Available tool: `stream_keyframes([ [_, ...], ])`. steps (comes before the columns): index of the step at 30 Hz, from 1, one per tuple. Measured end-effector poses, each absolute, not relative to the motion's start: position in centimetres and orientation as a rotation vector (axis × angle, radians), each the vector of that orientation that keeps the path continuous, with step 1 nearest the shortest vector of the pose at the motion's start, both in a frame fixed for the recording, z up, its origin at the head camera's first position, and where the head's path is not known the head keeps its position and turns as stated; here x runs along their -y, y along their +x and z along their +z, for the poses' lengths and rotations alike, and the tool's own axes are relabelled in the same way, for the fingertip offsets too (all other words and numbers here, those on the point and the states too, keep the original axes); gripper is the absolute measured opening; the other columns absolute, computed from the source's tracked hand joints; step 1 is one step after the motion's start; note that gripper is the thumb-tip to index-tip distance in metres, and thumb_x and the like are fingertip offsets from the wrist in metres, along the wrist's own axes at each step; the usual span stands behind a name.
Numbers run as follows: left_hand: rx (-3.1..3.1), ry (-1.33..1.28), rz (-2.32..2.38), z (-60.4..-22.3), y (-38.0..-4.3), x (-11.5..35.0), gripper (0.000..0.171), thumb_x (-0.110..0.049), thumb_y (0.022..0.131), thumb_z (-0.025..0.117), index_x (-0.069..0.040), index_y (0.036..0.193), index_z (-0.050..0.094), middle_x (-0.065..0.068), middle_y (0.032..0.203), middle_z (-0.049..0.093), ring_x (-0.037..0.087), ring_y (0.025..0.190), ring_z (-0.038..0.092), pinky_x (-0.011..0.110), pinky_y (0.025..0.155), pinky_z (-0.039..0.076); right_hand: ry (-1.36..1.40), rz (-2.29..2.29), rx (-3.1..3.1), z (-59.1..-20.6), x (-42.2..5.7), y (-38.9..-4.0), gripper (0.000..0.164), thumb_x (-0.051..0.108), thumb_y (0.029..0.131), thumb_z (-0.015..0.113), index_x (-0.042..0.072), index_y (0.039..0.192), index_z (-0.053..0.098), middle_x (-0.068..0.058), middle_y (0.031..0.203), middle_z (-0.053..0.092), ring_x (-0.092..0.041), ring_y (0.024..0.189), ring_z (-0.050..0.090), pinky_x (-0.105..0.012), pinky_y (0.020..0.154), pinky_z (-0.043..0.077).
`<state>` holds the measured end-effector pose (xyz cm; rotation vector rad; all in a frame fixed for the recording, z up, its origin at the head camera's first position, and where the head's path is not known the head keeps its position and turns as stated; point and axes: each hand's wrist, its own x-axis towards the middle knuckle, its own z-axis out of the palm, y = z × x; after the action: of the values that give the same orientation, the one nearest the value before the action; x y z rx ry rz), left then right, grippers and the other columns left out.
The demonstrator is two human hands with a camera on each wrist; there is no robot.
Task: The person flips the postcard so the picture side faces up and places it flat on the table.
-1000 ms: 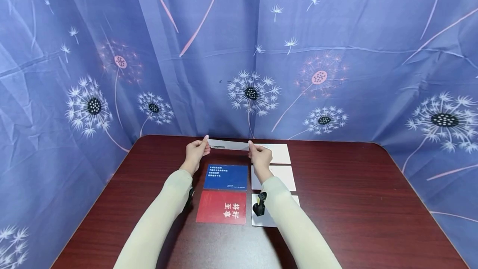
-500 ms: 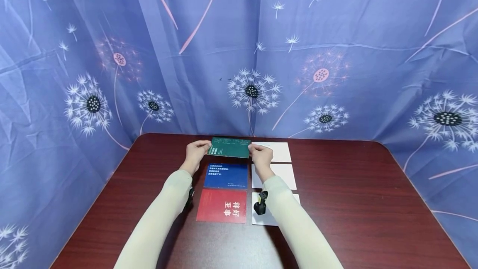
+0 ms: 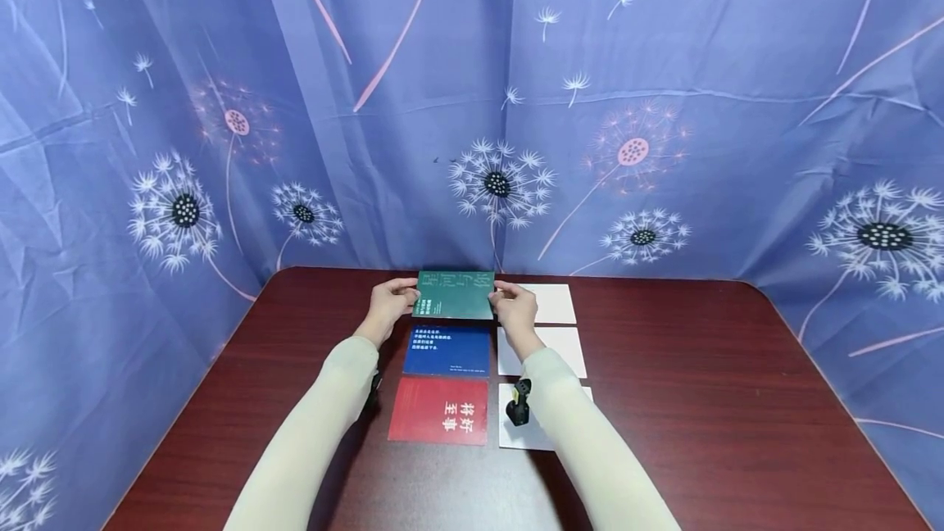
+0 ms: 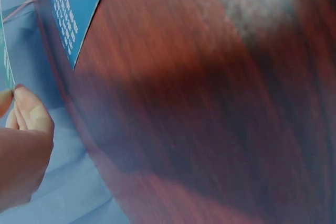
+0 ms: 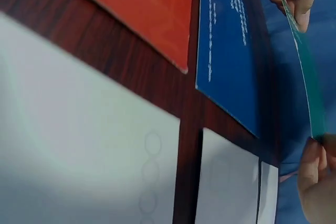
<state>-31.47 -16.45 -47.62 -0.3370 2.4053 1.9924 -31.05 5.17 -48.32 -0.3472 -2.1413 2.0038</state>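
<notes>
A green printed card (image 3: 456, 298) is held up between both hands near the back edge of the table. My left hand (image 3: 388, 306) pinches its left edge between thumb and fingers, and my right hand (image 3: 514, 310) pinches its right edge. Both pinches show in the right wrist view, where the green card (image 5: 308, 85) appears nearly edge-on and raised off the tabletop. Just in front of it lies a blue card (image 3: 446, 351) with white writing. Nearer still is a red card (image 3: 438, 410) with large white characters.
To the right, a column of white cards lies on the dark red wooden table (image 3: 708, 400): a back one (image 3: 555, 304), a middle one (image 3: 560, 351) and a front one (image 3: 527, 433) partly under the right forearm. A blue dandelion-print curtain (image 3: 413, 187) hangs behind the table.
The held card showed a narrow whitish face a second ago; it has since turned over, showing its green face, and now tilts further toward the camera. Both hands keep their grip.
</notes>
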Motion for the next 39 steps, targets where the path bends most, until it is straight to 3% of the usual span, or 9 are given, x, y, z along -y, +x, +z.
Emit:
stream_keyframes([
  [5,-2.456,-0.259,1.910,-47.6,-31.5,16.6,0.044,-0.001,0.089,0.065,-0.005,0.132,0.057,0.006,0.089,0.062,0.026,0.092,0.062,0.043,0.083,0.054,-0.292,1.990,2.270,-48.6,-5.4,-31.1,0.041,-0.010,0.076,0.065,0.000,0.116,0.068,-0.004,0.075,0.062,-0.005,0.049,0.052,-0.017,0.048,0.045],
  [11,-2.503,-0.263,1.846,-47.5,-31.8,16.6,0.048,-0.002,0.087,0.068,-0.007,0.133,0.056,0.005,0.085,0.058,0.022,0.078,0.059,0.045,0.080,0.054,-0.215,1.936,2.401,-48.5,-5.5,-31.0,0.052,-0.012,0.076,0.066,0.001,0.126,0.062,-0.015,0.089,0.062,-0.006,0.054,0.053,-0.019,0.052,0.048],
  [18,-2.582,-0.294,1.734,-48.1,-32.4,16.6,0.049,-0.004,0.086,0.070,-0.009,0.133,0.058,0.009,0.085,0.061,0.024,0.082,0.062,0.033,0.072,0.056,-0.198,1.870,2.434,-48.9,-5.2,-31.5,0.053,-0.013,0.074,0.066,0.000,0.125,0.062,-0.014,0.088,0.062,-0.005,0.057,0.050,-0.018,0.052,0.045],
  [25,-2.645,-0.299,1.626,-48.8,-32.7,16.5,0.047,-0.005,0.084,0.072,-0.007,0.130,0.060,0.012,0.084,0.066,0.025,0.075,0.064,0.030,0.064,0.055,-0.178,1.741,2.512,-49.5,-4.8,-31.8,0.054,-0.012,0.073,0.069,-0.001,0.125,0.062,-0.014,0.088,0.063,-0.011,0.063,0.051,-0.022,0.054,0.046],
  [33,-2.666,-0.319,1.563,-49.2,-32.8,16.3,0.046,-0.003,0.085,0.072,-0.005,0.129,0.060,0.015,0.086,0.065,0.022,0.071,0.062,0.031,0.064,0.054,-0.093,1.524,2.639,-49.9,-4.6,-31.9,0.055,-0.008,0.073,0.072,-0.005,0.126,0.059,-0.014,0.085,0.062,-0.022,0.073,0.054,-0.037,0.072,0.051],
  [39,-2.714,-0.283,1.509,-49.2,-33.0,16.0,0.046,-0.004,0.084,0.072,-0.004,0.129,0.060,0.014,0.083,0.065,0.023,0.071,0.062,0.029,0.060,0.050,-0.070,1.433,2.671,-50.1,-4.5,-32.2,0.055,-0.009,0.072,0.068,-0.007,0.126,0.059,-0.009,0.079,0.058,-0.021,0.071,0.051,-0.035,0.069,0.048],
])
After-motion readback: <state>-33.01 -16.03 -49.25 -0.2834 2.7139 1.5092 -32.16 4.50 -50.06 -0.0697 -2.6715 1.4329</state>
